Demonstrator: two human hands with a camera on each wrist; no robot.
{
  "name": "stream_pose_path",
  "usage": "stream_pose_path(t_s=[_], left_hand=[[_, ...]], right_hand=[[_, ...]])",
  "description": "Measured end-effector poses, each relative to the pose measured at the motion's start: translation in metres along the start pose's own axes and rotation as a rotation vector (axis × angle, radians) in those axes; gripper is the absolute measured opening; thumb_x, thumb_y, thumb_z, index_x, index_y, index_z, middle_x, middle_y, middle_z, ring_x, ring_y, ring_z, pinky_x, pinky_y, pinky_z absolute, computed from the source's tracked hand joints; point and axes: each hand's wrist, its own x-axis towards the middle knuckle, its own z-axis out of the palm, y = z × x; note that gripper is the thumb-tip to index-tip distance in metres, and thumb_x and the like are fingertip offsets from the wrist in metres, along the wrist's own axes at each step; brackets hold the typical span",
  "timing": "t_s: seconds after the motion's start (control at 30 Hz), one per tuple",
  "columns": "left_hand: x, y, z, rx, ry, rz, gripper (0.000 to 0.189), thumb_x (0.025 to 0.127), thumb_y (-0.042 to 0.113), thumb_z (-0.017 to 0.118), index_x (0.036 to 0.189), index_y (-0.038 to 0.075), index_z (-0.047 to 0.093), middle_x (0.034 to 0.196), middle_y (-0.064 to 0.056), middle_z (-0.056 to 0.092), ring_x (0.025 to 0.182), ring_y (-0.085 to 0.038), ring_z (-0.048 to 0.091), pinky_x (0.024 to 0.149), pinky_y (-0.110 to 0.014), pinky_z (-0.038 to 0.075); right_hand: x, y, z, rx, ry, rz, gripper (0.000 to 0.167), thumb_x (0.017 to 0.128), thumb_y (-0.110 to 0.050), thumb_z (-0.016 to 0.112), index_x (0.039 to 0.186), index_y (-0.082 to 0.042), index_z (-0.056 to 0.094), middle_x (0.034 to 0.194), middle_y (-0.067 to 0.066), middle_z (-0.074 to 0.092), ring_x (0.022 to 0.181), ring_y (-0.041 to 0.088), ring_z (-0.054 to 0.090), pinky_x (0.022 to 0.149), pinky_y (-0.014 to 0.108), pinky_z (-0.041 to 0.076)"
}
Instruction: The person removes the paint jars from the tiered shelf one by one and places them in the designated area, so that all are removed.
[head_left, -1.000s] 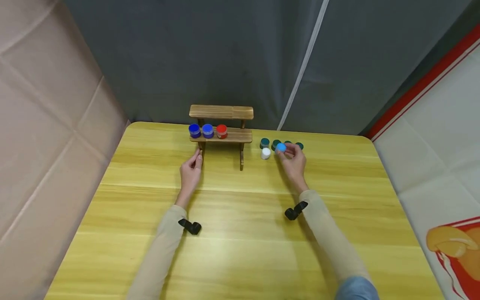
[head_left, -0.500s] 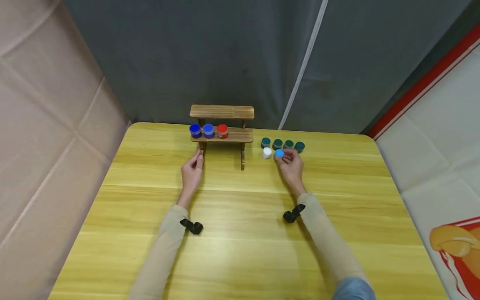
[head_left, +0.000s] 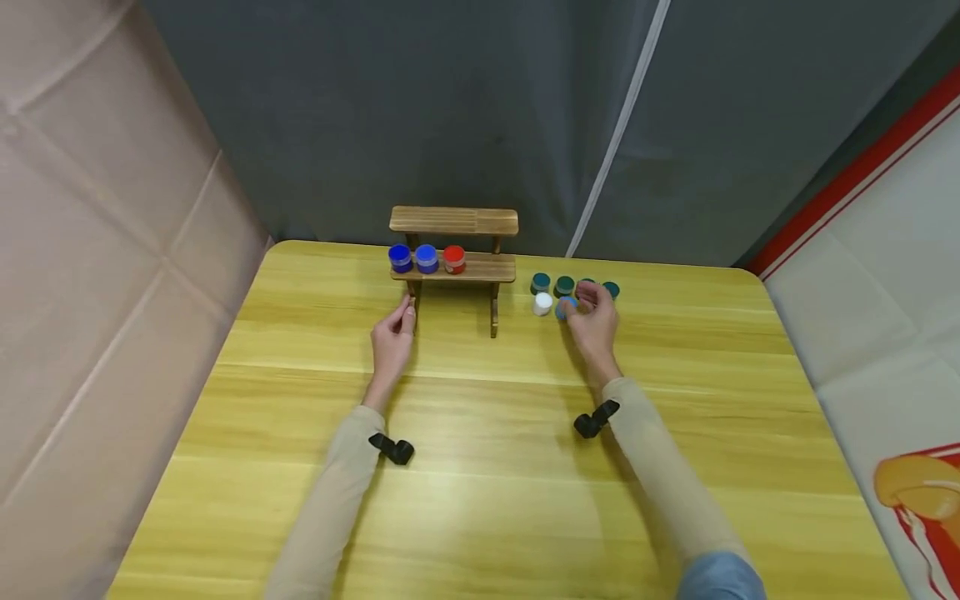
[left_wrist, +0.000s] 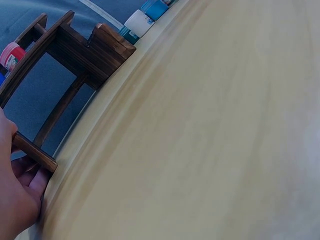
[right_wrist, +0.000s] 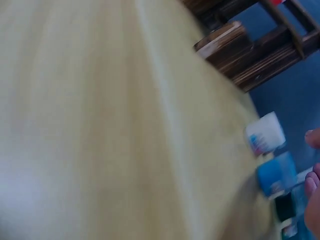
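A two-tier wooden rack (head_left: 489, 267) stands at the back of the table. On its lower shelf are a dark blue paint jar (head_left: 401, 259), a lighter blue paint jar (head_left: 427, 259) and a red paint jar (head_left: 454, 260). My left hand (head_left: 392, 340) holds the rack's left leg near its foot (left_wrist: 37, 152). A sky-blue paint jar (right_wrist: 276, 175) stands upright on the table beside a white paint jar (head_left: 542, 305). My right hand (head_left: 596, 327) hovers right over the sky-blue jar, thumb and fingers spread apart and off it in the right wrist view.
Several dark green-lidded jars (head_left: 540, 284) line up behind the white and sky-blue jars, partly hidden by my right hand. A grey curtain (head_left: 450, 108) hangs just behind the table's back edge. The wooden table (head_left: 480, 467) extends toward me.
My right hand has brought the sky-blue jar toward me, set it beside the white jar and let it go. The left hand keeps its hold on the rack leg.
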Motion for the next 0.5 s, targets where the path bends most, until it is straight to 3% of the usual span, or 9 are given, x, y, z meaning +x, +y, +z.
stream_pose_path(t_s=[0.23,0.5], left_hand=[[-0.001,-0.002,0.001,0.001,-0.003,0.009,0.037,0.109,0.019,0.061,0.144,0.007,0.063,0.142,-0.015,0.066,0.127,-0.034,0.068,0.104,-0.046,0.059],[0.001,-0.002,0.002,-0.005,-0.001,0.021,0.037,0.108,0.018,0.062,0.143,0.006,0.064,0.143,-0.016,0.066,0.13,-0.035,0.067,0.107,-0.047,0.057]], right_hand=[[0.009,-0.035,0.011,0.006,-0.046,-0.06,0.039,0.096,-0.006,0.076,0.131,0.008,0.064,0.131,0.026,0.066,0.124,0.039,0.064,0.111,0.044,0.054],[0.014,-0.066,0.038,0.101,-0.1,-0.103,0.039,0.097,-0.004,0.074,0.131,0.01,0.062,0.131,0.029,0.065,0.123,0.039,0.064,0.112,0.044,0.054]])
